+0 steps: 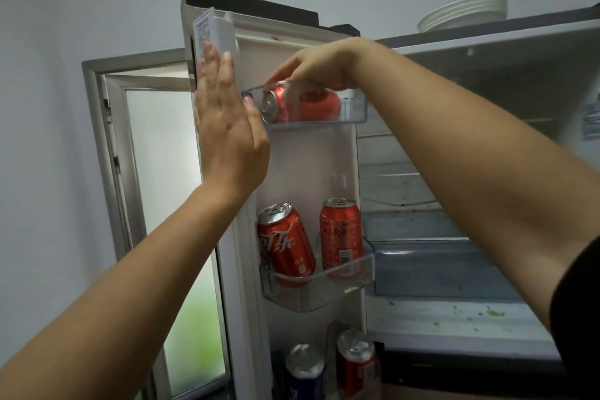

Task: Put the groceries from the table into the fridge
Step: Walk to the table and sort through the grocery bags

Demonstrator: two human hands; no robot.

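Step in hand: seating a red can (276,104) in the top door shelf (352,110) of the open fridge door (308,159); this is my reading of the reach, not something shown outright.
Right hand: the right hand (316,70) comes in from above the shelf rim, fingers curled down over the can lying on its side with its silver end facing the camera. Whether the fingers are gripping it or only resting on it I cannot tell.
Left hand: the left hand (227,120) is flat and spread, fingers together and pointing up, pressed against the outer edge of the door beside the shelf's left end; it holds nothing.
Second can up top: another red can (319,104) lies behind the clear shelf wall, toward the shelf's right end, touching or just beside the first.
Middle door shelf: two red cans, one tilted at the left end (285,243) and one upright at the right end (341,237).
Bottom of door: a blue can (305,370) and a red can (355,360), partly hidden.
Doing it well: keep the flat palm bracing the door so it does not swing; turn the can upright before letting go, since a can on its side may roll along the shelf.
Risk: the tilted can below could tip if the door is jolted.
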